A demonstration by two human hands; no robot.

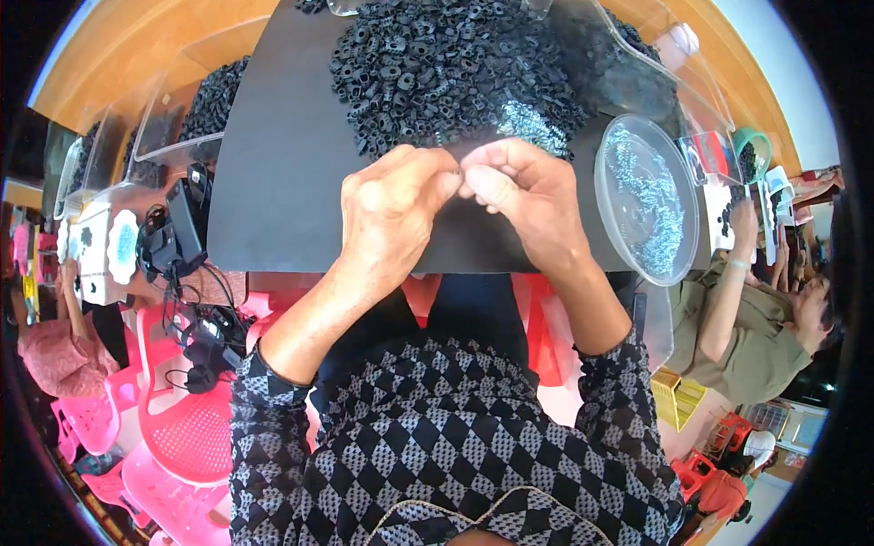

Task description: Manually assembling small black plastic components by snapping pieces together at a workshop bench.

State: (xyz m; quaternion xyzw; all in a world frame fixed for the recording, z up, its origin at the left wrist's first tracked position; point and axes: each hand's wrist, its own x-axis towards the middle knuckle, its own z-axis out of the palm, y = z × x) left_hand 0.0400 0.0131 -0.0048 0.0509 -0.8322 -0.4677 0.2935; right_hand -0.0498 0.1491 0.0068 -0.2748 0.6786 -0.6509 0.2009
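Note:
My left hand (393,202) and my right hand (531,196) meet fingertip to fingertip over the near part of a dark grey work board (282,182). Both are closed in a pinch, and whatever sits between the fingers is too small and hidden to make out. Just beyond them spreads a large heap of small black plastic parts (428,73). At its near right edge lies a little pile of shiny metal springs or similar pieces (531,127). Right of my right hand is a round clear plastic lid or tray (612,214) with many more silvery pieces scattered in it.
Clear bins of black parts (214,100) stand at the left, beside black power adapters with cables (182,218). On the right are a green cup (752,150) and a person in an olive shirt (756,318). Pink chairs (187,437) stand lower left.

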